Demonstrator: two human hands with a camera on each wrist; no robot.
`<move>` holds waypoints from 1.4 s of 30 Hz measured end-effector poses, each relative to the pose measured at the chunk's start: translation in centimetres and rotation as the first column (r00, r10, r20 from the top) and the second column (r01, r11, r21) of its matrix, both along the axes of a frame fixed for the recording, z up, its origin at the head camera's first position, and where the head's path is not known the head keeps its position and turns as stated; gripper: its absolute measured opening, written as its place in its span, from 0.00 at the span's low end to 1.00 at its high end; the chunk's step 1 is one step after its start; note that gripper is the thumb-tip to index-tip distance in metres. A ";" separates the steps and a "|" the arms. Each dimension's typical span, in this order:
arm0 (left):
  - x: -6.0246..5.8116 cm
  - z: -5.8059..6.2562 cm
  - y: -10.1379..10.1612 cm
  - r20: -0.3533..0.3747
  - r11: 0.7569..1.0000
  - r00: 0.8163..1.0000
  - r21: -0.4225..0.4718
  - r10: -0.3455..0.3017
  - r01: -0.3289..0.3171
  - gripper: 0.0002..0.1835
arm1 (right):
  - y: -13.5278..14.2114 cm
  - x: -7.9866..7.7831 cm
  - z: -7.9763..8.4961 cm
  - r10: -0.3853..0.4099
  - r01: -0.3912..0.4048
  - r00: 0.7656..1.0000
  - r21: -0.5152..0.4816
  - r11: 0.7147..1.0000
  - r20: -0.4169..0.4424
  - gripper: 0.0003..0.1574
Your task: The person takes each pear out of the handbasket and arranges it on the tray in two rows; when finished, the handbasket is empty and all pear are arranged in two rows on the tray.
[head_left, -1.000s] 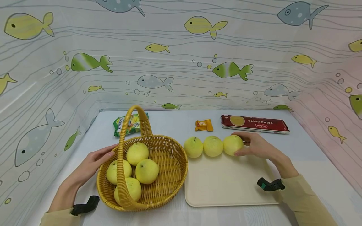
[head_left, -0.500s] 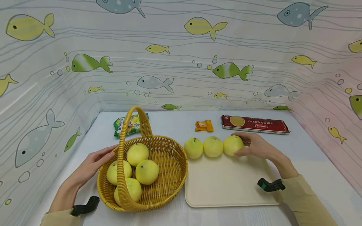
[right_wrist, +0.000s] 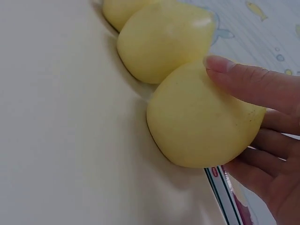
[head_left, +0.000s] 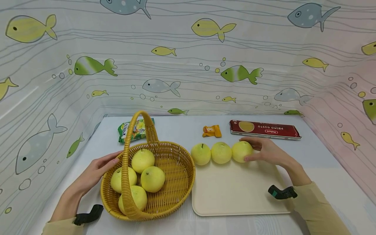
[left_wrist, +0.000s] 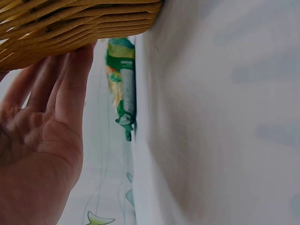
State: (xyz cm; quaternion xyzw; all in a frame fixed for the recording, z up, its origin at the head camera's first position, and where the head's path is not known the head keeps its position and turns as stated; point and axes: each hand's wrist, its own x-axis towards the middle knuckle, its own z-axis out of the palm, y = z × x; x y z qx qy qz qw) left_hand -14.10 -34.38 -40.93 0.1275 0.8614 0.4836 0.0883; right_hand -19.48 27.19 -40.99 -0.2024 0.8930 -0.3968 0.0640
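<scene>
Three round yellow pears stand in a row along the far edge of a cream tray (head_left: 232,192): the left pear (head_left: 201,154), the middle pear (head_left: 221,152) and the right pear (head_left: 242,151). My right hand (head_left: 268,151) holds the right pear, its thumb (right_wrist: 248,79) on the near side and its fingers behind. The pear stays in line beside the middle one. My left hand (head_left: 95,169) rests against the left side of a wicker basket (head_left: 176,179). Its fairly straight fingers (left_wrist: 72,89) touch the outer wall. Several more pears (head_left: 152,179) lie in the basket's left half.
A green snack bag (head_left: 136,130) lies behind the basket, whose tall handle (head_left: 127,163) arches over it. Towards the back are a small orange packet (head_left: 211,131) and a long red biscuit pack (head_left: 264,129). Fish-patterned sheeting (head_left: 188,65) encloses the table's back and sides.
My right hand has shifted very slightly to the right at the right pear. The left hand, basket and pears look the same.
</scene>
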 end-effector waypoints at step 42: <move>0.1 0.1 0.1 0.008 1.000 1.000 -0.012 0.015 -0.015 0.27 | -2.4 1.9 3.4 -0.112 0.074 0.985 -0.256 0.964 -0.134 0.39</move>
